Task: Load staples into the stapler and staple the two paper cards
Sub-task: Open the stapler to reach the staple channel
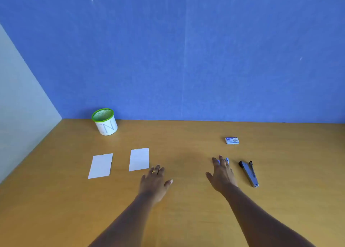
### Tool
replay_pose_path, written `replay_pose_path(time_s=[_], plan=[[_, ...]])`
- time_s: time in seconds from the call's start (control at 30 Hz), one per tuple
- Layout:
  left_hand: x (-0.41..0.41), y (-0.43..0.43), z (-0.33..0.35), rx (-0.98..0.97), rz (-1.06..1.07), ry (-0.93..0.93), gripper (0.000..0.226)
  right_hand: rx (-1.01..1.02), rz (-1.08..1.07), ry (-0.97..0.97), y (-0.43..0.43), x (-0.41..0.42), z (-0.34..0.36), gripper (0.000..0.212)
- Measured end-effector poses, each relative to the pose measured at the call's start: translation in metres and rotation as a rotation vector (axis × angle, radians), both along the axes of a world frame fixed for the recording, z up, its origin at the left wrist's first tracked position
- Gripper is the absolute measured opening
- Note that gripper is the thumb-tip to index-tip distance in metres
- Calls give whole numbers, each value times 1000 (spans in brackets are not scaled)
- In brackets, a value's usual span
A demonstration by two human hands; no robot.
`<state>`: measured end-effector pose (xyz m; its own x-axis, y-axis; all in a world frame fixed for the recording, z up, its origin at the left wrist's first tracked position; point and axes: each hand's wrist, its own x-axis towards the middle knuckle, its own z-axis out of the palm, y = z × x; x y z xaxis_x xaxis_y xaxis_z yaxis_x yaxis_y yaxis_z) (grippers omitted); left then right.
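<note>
Both hands are low over the table (186, 144), palms down, fingers stretched and spread, gripping nothing I can see. The left hand (155, 181) sits just beside the corner of the nearer card (139, 159), with the second card (100, 165) further out to its left. The right hand (222, 174) has its fingertips over a small pale-blue thing (227, 160) I can't make out, the stapler (250, 173) lies just to that hand's right without touching it, and the staple box (232, 140) sits beyond its fingertips.
</note>
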<state>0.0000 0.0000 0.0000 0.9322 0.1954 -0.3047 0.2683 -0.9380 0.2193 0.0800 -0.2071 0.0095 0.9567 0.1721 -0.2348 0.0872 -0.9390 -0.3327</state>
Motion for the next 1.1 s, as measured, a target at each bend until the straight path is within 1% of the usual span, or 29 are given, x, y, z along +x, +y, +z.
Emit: replay_pose_path(time_s=[0.17, 0.33, 0.57, 0.77, 0.87, 0.97, 1.03, 1.1], plan=[[10, 3, -7, 5, -27, 51, 63, -23, -46, 35, -10, 15, -7, 62], [18, 4, -14, 15, -53, 47, 62, -20, -61, 55, -15, 24, -16, 60], [20, 4, -17, 16, -68, 59, 61, -23, -99, 13, -11, 22, -21, 55], [19, 3, -18, -7, -53, 79, 62, -58, -54, -37, -5, 12, -21, 58], [16, 1, -21, -10, -59, 103, 63, -11, -18, -19, 2, 6, -19, 55], [11, -1, -22, -40, -51, 109, 64, 93, -19, 34, 13, 2, -15, 50], [9, -3, -19, -101, -13, 113, 64, 195, -38, 63, 22, 0, -13, 47], [9, -6, -15, -219, 60, 92, 62, 290, -56, 77, 31, -1, -8, 45]])
